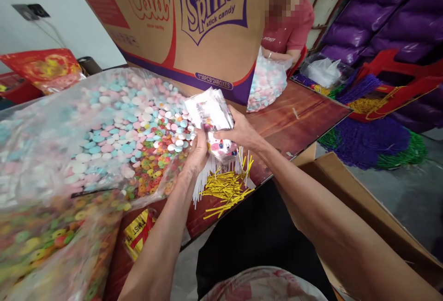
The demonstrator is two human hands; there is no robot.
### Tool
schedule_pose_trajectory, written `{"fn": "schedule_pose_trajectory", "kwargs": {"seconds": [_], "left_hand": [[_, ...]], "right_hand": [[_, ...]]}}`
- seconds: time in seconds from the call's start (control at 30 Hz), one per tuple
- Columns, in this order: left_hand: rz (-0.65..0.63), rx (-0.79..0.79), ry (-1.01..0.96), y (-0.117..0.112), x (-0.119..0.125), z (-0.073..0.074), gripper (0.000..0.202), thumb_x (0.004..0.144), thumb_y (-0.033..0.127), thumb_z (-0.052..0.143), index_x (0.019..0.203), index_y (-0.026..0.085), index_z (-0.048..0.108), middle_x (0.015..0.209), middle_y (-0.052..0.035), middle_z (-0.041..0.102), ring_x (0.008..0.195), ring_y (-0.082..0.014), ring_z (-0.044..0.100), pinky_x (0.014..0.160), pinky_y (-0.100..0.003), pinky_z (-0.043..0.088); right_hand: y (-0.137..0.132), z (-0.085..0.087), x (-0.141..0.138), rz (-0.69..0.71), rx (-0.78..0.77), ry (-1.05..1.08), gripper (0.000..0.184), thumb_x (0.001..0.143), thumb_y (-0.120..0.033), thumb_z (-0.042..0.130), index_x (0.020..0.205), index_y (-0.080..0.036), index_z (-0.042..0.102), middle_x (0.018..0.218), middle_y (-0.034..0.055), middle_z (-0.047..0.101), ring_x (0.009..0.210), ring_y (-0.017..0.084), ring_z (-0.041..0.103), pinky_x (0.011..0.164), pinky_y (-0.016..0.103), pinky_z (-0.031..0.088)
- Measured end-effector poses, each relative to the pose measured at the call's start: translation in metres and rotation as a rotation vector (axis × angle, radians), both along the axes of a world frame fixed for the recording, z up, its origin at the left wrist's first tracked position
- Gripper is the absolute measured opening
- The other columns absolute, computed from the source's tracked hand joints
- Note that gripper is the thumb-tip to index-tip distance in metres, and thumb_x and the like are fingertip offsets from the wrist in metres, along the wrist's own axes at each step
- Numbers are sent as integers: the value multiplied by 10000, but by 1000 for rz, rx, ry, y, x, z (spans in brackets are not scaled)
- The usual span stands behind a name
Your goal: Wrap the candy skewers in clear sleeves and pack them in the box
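Both hands grip a stack of small printed clear plastic bags, held tilted above the table's front edge. My left hand is closed on the stack's left side with the thumb up. From the right, my right hand clasps the same stack, its thumb lying across the front. Bright glare hides part of the print. Just below the hands lie a loose pile of gold twist ties and several thin white sticks. A yellow and red twist-tie packet rests by my left forearm.
A large clear bag of pastel candies and ring-shaped gummies covers the left. A tall carton stands behind. Another person sits beyond it near a candy bag. An open cardboard box is at right.
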State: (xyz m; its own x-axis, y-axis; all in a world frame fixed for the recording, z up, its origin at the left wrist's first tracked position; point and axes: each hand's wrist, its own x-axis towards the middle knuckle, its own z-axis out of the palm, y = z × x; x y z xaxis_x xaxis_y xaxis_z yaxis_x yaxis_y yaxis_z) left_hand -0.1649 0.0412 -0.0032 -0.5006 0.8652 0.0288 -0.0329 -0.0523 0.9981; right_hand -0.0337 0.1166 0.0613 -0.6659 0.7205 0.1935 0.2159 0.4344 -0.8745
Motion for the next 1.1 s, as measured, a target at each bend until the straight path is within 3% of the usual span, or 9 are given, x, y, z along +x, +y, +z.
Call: {"fn": "schedule_pose_trajectory", "kwargs": {"seconds": [0.17,0.27,0.33,0.47,0.6,0.7,0.87,1.0,1.1], "left_hand": [[-116,-1,-257,3,-4,-4,638,876,711,443,1199,196,640,1205,-146,705,1234,-322,598,1000,-501,513],[-201,-137,-317,-5,-1,-6,447,807,499,689,1129,190,668,1086,-136,746,1101,-315,670,958,-514,539],[-263,-193,-323,-12,3,-3,453,696,327,808,1106,182,679,1017,-128,761,1033,-304,695,940,-508,550],[-341,-261,-422,-20,8,7,561,502,87,871,1035,134,701,906,-124,772,963,-296,717,910,-450,571],[-333,-293,-501,-19,9,11,557,455,-5,854,976,128,711,873,-107,775,923,-283,725,875,-404,583],[-290,-237,-561,-15,9,6,531,483,-26,825,974,137,705,854,-91,773,882,-264,729,857,-402,585],[-128,-67,-714,-8,5,-2,320,587,36,755,883,136,683,791,-60,751,801,-215,724,848,-373,581],[-171,-75,-811,-10,15,9,308,699,155,726,1004,129,687,888,-87,763,889,-249,722,873,-399,575],[-249,-75,-844,-21,31,21,416,843,419,666,1163,153,661,1040,-114,758,1020,-282,702,909,-429,563]], "right_hand": [[3,5,3,38,-229,229,702,678,-271,713,1336,-205,478,1237,60,662,1083,247,635,875,375,549],[8,0,3,0,-347,283,718,651,-261,735,1325,-203,496,1225,68,673,1073,257,644,865,387,562],[10,-9,2,-13,-394,322,752,622,-274,766,1322,-195,504,1214,83,676,1065,271,643,856,409,567],[13,-26,1,18,-440,479,791,563,-309,829,1285,-192,528,1155,81,689,1019,268,646,863,439,567],[12,-28,0,19,-467,529,759,550,-301,851,1241,-207,553,1110,61,699,989,251,653,883,446,562],[11,-22,2,11,-487,536,714,553,-306,853,1200,-208,567,1096,64,700,979,252,660,864,440,570],[4,-18,9,-71,-515,597,646,538,-315,839,1116,-209,570,1065,52,699,918,232,668,811,414,581],[-10,-29,17,-86,-521,589,648,566,-382,825,1133,-215,561,1067,47,703,908,224,670,806,412,574],[-24,-36,30,-119,-546,546,637,559,-354,836,1117,-209,565,1034,42,711,859,212,670,772,386,570]]}}
